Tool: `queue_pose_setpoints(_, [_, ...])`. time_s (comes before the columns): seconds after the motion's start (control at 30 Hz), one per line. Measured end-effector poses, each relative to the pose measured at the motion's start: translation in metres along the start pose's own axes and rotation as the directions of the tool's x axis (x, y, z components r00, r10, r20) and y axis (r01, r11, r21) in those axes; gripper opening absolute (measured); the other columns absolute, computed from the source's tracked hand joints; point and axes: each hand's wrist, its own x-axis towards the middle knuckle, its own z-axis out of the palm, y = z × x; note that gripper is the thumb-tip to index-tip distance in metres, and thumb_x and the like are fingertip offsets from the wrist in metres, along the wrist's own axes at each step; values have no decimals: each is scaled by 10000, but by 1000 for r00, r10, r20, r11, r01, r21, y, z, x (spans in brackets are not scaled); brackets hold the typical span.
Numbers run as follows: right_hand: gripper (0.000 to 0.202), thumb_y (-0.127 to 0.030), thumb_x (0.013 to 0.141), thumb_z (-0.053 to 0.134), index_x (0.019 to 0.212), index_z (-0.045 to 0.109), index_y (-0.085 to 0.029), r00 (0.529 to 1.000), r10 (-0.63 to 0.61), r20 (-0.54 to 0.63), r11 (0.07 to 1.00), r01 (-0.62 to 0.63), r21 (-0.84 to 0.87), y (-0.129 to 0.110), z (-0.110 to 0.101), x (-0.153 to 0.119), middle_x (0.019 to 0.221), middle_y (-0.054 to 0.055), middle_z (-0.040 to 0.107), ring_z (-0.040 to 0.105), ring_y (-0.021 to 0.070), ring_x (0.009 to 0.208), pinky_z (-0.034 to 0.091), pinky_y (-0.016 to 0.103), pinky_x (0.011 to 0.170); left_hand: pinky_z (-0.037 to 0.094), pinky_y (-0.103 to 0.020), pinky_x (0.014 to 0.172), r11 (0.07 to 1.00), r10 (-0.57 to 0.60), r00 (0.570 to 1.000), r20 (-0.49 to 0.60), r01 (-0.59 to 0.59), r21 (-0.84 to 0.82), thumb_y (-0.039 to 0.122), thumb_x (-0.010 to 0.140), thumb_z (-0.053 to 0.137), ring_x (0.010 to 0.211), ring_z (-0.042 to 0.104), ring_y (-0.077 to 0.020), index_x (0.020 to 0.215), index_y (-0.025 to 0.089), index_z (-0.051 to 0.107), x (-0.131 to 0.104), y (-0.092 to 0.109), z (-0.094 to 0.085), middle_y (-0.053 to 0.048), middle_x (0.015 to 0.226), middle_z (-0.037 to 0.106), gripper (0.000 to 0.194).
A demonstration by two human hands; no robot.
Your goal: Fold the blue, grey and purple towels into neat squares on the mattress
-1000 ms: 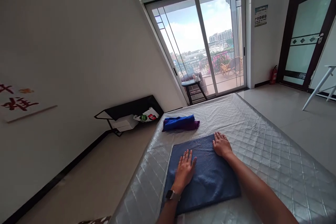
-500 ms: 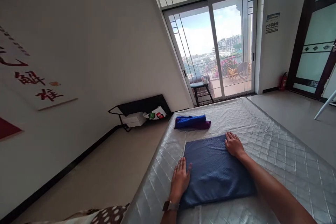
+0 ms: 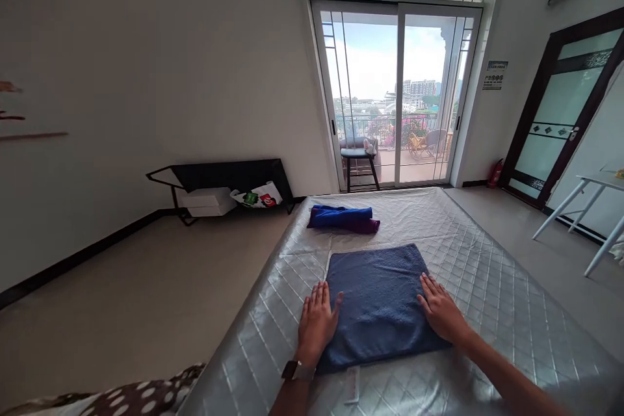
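A blue-grey towel (image 3: 377, 302) lies spread flat on a silver quilted mattress (image 3: 263, 325). My left hand (image 3: 316, 320), with a watch on its wrist, rests flat along the towel's left edge, fingers stretched out and thumb over the cloth. On the opposite edge lies my right hand (image 3: 440, 309), palm down with its fingers extended. Neither hand grips the cloth. Beyond the towel, two rolled or folded cloths lie together, a bright blue one (image 3: 340, 216) and a purple one (image 3: 363, 226).
A black rack (image 3: 234, 175) holding white boxes (image 3: 207, 201) and a printed bag (image 3: 258, 196) stands by the left wall. Spotted brown fabric (image 3: 141, 396) is at lower left. A dark stool (image 3: 359, 155) stands near the sliding glass door (image 3: 400, 97). A white table (image 3: 599, 181) is at right.
My right hand has slid down the towel's right edge, away from the far corner. My left hand remains at the left edge. The camera view has levelled and turned right.
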Motion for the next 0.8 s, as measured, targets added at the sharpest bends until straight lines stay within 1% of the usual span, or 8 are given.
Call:
queue_pose_setpoints(0.13, [586,-391,1034,245,1541,325,-108,998,-58,38,998,57,33,-1,0,-23,1583,132,347,270,228,1485,289,436,1186,323,-514,1163,999,9,997,-75,-12,-39,509,1002,238,1423,393,-314,1430,55,486,2,2,-10,-213,1471,505,671])
queue_pose_setpoints(0.23, [592,-384,1037,230,1537,320,-81,996,-52,69,998,50,36,-7,-8,-22,1584,148,330,254,233,1489,279,438,1190,349,-521,1156,987,94,988,-122,-108,-116,512,1015,226,1428,388,-301,1438,74,465,1,20,-25,-200,1487,492,655])
queue_pose_setpoints(0.3, [594,-378,1036,227,1538,313,-73,996,-39,83,999,36,36,-11,-12,-21,1588,154,314,242,234,1493,273,439,1192,373,-508,1150,961,204,972,-119,-222,-167,486,1027,243,1433,384,-278,1448,110,449,-4,47,-35,-173,1508,474,601])
queue_pose_setpoints(0.37, [590,-365,1033,235,1541,306,-73,996,-32,86,999,29,37,-14,-15,-20,1591,156,301,237,233,1494,271,443,1193,393,-473,1148,926,312,945,-97,-325,-193,482,1028,287,1432,389,-252,1443,149,459,-11,85,-40,-138,1514,478,559])
queue_pose_setpoints(0.47, [576,-338,1027,250,1538,315,-80,995,-28,91,999,26,25,-15,-13,-21,1593,147,297,248,240,1489,272,452,1192,388,-448,1161,869,442,894,-75,-447,-211,504,1009,367,1438,381,-238,1443,174,470,-22,145,-40,-112,1514,483,555])
queue_pose_setpoints(0.57, [551,-298,1016,276,1532,345,-118,996,-41,79,999,41,3,-14,-10,-22,1588,117,319,248,236,1488,269,445,1194,374,-487,1165,832,510,859,-36,-503,-235,473,1022,349,1449,359,-249,1479,160,422,-30,182,-34,-122,1525,463,558])
queue_pose_setpoints(0.67, [541,-283,1011,292,1527,364,-137,997,-53,59,998,54,-14,-13,-10,-22,1575,112,349,248,233,1489,264,445,1194,387,-495,1150,830,532,846,43,-510,-226,473,1034,312,1443,370,-251,1488,165,409,-36,183,-34,-120,1527,459,558])
queue_pose_setpoints(0.8, [555,-314,1018,289,1528,353,-105,998,-48,50,999,48,2,-15,-15,-22,1563,136,362,251,238,1489,257,462,1195,386,-483,1151,821,564,818,118,-538,-194,531,1017,333,1453,351,-249,1516,200,366,-55,149,-40,-91,1566,402,599])
